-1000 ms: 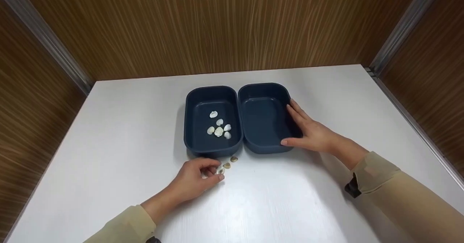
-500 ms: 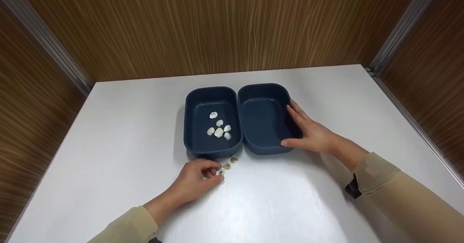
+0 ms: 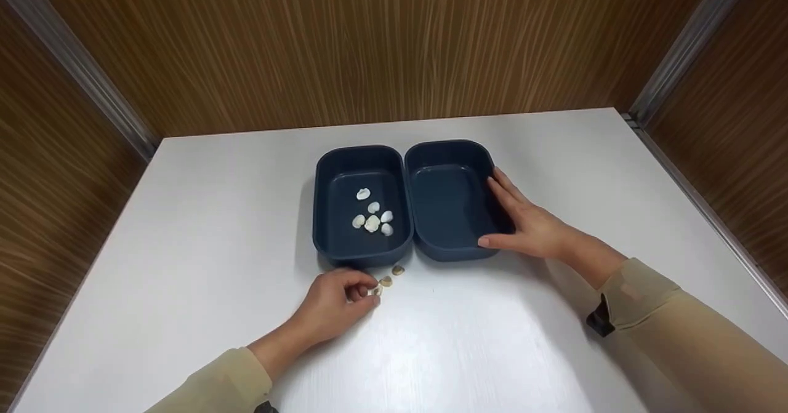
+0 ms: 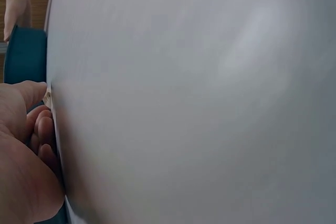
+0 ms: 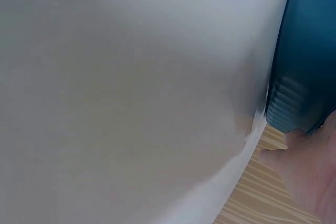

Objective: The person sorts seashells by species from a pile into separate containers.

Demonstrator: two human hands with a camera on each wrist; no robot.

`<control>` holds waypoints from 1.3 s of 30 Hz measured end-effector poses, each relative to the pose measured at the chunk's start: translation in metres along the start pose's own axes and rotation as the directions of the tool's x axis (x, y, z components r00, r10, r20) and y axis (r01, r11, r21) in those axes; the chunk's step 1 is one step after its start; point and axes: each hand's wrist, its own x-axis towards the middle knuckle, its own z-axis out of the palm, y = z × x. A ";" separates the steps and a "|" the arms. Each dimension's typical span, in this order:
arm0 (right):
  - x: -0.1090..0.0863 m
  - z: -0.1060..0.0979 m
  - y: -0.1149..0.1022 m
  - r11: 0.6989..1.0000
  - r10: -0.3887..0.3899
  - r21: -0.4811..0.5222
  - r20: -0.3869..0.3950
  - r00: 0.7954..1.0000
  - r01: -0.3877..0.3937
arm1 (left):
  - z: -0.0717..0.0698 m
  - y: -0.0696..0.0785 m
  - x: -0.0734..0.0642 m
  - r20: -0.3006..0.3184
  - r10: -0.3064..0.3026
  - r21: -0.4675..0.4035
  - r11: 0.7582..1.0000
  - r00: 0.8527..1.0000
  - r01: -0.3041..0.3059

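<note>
My left hand (image 3: 335,302) is low over the white table, in front of the left box. Its thumb and curled fingers pinch a small pale seashell (image 3: 377,290), which also shows at the fingertips in the left wrist view (image 4: 48,98). Two brownish seashells lie just beyond: one shell (image 3: 386,281) right by the fingertips, another shell (image 3: 398,270) closer to the boxes. My right hand (image 3: 532,228) rests with extended fingers along the right side of the right dark blue box (image 3: 455,255), thumb at its front corner.
The left dark blue box (image 3: 363,259) stands side by side with the right one and holds several white seashells (image 3: 372,223). Inside the right box only its bare floor shows. Wood-grain panels (image 3: 394,50) enclose the white table (image 3: 203,216) at the back and sides.
The thumb and fingers of my left hand have drawn slightly closer around the pale seashell. My right hand and both boxes hold their places.
</note>
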 end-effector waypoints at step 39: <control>0.000 0.002 0.002 1.000 0.010 0.006 -0.009 1.000 -0.010 | 0.001 0.003 0.000 0.015 -0.021 0.029 0.999 1.000 0.021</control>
